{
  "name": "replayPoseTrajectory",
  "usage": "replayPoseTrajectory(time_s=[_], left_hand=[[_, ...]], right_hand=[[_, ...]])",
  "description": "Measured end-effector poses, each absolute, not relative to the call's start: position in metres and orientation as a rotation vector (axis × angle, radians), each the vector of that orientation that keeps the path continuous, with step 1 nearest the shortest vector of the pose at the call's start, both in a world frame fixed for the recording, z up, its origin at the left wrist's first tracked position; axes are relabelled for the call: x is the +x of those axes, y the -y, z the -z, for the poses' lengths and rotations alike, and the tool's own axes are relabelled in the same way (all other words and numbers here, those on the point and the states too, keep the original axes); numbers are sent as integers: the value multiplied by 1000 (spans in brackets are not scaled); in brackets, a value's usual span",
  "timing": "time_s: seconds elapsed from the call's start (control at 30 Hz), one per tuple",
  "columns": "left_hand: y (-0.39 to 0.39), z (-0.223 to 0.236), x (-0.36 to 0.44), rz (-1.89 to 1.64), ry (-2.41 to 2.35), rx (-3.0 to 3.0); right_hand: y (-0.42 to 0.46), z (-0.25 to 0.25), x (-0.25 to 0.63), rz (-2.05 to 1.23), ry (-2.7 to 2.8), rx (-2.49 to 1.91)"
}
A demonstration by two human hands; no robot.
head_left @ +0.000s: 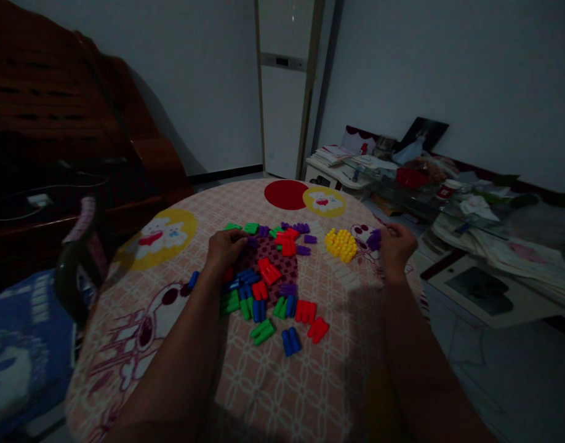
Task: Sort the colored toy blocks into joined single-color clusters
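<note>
Pinched in the fingers of the right hand (399, 246) is a purple piece (373, 240), just right of the yellow cluster (341, 245) at the table's (273, 394) far right. Beside the green blocks (252, 228), the left hand (224, 249) meets a purple block (252, 243); whether it grips, one cannot tell. Picking out purple ones seems in hand; shifting the held piece calls for clearance over the yellow cluster.

White cabinet (286, 117) against wall, patterned chair (82, 246) beside table (264, 381).
</note>
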State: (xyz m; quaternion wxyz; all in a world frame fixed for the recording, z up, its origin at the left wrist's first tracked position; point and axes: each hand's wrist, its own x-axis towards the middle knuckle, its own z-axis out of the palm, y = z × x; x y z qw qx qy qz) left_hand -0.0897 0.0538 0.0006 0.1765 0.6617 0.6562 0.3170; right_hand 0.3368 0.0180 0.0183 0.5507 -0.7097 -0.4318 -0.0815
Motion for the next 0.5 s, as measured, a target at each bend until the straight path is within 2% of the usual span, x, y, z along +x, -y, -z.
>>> replayPoseTrajectory(time_s=[0.17,0.5], left_hand=[[-54,0,-90,-893,-1870,1857],[-55,0,-90,-895,-1859,1861]], right_hand=[[-10,-7,372,435,981,-2009],[-14,4,365,415,1188,-2231]])
